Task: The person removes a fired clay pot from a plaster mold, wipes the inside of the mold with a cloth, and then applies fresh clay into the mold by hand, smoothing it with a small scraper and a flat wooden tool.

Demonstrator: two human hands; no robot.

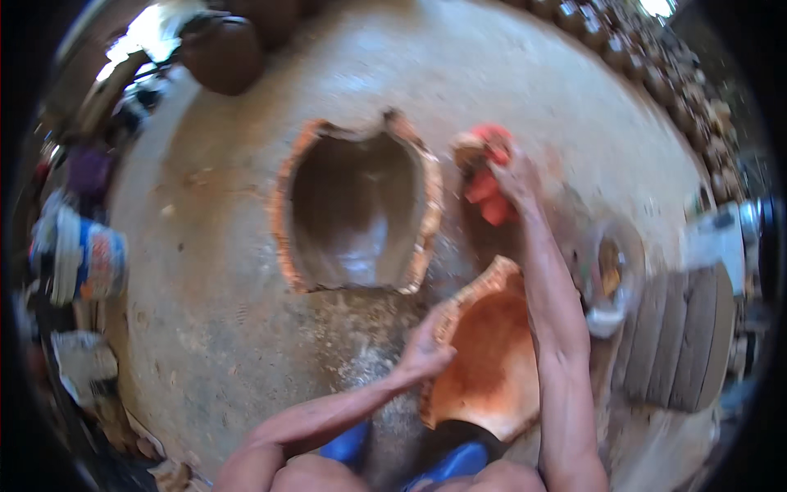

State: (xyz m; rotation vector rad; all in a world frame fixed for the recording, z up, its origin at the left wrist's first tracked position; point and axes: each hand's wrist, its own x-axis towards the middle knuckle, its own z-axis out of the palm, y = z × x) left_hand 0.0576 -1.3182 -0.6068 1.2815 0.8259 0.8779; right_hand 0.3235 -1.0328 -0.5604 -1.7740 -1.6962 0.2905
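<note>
My left hand [425, 351] is closed on the rough left edge of an orange fired-clay mould half [484, 365], which stands tilted near my feet with its hollow side showing. Farther right, my right hand [518, 174] grips a red cloth-like bundle [492, 207] with a tan and dark patch at its upper left; motion blurs it. Left of that bundle another mould half [283, 225] lies on the floor, its hollow lined with smooth, wet grey-brown clay. The lined half has a notched neck at its far end and a rough orange rim.
At right stand a clear tub [627, 246] and a grooved grey-brown clay block [676, 336]. White buckets [94, 258] line the left side. A large brown jar [221, 53] sits at the far left, and rows of pots [623, 61] at the far right. Blue footwear [455, 463] shows below.
</note>
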